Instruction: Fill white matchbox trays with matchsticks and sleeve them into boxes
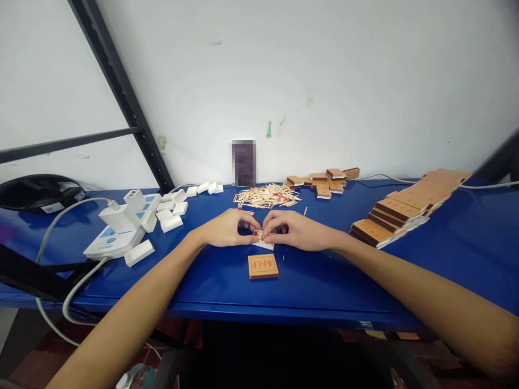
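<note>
My left hand [227,228] and my right hand [292,230] meet at the middle of the blue table [227,286], fingers curled and pinched together. Between them lies a white matchbox tray [263,242] with red-tipped matches in it; both hands hold it. Just in front of it, nearer me, a brown matchbox sleeve [263,266] with red print lies flat. A loose pile of matches [266,196] is spread behind my hands.
Several white trays [172,208] lie at the back left beside a white power strip [113,237] with plugs and grey cables. Brown matchboxes [324,181] are heaped at the back, and a long overlapping row [401,210] runs along the right. A black frame bar [121,92] leans left.
</note>
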Demonstrator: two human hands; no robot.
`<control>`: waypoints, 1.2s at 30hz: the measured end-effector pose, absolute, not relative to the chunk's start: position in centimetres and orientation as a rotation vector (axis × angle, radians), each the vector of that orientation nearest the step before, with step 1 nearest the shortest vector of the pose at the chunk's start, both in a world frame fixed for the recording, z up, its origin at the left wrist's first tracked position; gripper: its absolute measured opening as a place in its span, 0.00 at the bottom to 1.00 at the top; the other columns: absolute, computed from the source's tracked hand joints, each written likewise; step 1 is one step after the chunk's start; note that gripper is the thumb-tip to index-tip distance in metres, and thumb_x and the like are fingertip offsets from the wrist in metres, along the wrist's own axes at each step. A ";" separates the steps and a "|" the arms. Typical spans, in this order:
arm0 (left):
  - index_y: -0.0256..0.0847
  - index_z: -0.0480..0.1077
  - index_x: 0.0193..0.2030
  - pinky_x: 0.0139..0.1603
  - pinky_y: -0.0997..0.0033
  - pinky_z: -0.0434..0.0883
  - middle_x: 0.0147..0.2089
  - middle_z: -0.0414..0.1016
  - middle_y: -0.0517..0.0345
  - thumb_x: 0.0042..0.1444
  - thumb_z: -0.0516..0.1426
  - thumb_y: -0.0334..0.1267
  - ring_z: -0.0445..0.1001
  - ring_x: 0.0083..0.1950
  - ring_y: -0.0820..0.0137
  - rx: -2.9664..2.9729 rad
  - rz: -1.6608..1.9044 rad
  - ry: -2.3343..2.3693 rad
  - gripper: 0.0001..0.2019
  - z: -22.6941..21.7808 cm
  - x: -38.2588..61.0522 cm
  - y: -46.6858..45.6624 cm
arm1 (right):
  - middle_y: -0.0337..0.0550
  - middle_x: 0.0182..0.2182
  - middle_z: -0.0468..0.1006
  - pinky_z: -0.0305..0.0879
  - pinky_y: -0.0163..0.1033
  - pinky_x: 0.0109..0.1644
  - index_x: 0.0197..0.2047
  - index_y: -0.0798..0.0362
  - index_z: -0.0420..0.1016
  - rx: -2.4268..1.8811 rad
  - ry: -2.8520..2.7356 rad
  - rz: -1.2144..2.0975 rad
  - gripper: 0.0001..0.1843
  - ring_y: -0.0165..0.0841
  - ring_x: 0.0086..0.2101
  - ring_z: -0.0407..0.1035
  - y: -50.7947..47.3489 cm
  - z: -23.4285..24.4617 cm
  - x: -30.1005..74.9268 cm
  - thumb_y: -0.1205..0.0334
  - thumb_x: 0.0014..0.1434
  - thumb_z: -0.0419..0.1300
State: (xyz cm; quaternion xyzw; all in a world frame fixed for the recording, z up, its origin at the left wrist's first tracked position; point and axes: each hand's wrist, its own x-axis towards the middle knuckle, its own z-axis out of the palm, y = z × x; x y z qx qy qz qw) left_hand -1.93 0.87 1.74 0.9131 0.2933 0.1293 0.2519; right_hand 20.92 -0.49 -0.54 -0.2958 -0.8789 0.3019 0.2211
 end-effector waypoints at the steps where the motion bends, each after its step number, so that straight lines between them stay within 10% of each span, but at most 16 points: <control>1: 0.39 0.77 0.46 0.42 0.68 0.66 0.42 0.76 0.54 0.55 0.61 0.43 0.71 0.40 0.68 2.496 0.361 0.798 0.14 1.7 -1.9 0.9 | 0.44 0.41 0.73 0.62 0.38 0.39 0.41 0.49 0.80 -0.824 -2.418 0.794 0.12 0.32 0.37 0.68 -0.6 -0.5 20.9 0.53 0.62 0.59; 9: 0.40 0.76 0.45 0.41 0.70 0.65 0.39 0.74 0.57 0.53 0.62 0.43 0.69 0.37 0.70 2.588 0.396 0.766 0.14 1.3 -1.6 1.0 | 0.47 0.36 0.73 0.60 0.42 0.41 0.39 0.52 0.74 -0.656 -2.619 0.147 0.13 0.38 0.36 0.65 -4.2 1.6 20.4 0.52 0.55 0.63; 36: 0.38 0.72 0.46 0.30 0.74 0.62 0.26 0.66 0.65 0.52 0.60 0.40 0.65 0.27 0.74 2.491 0.389 0.991 0.15 0.4 -2.2 1.8 | 0.40 0.33 0.72 0.53 0.36 0.34 0.36 0.51 0.63 -1.112 -2.660 0.318 0.12 0.33 0.31 0.62 -0.4 1.5 22.8 0.55 0.55 0.61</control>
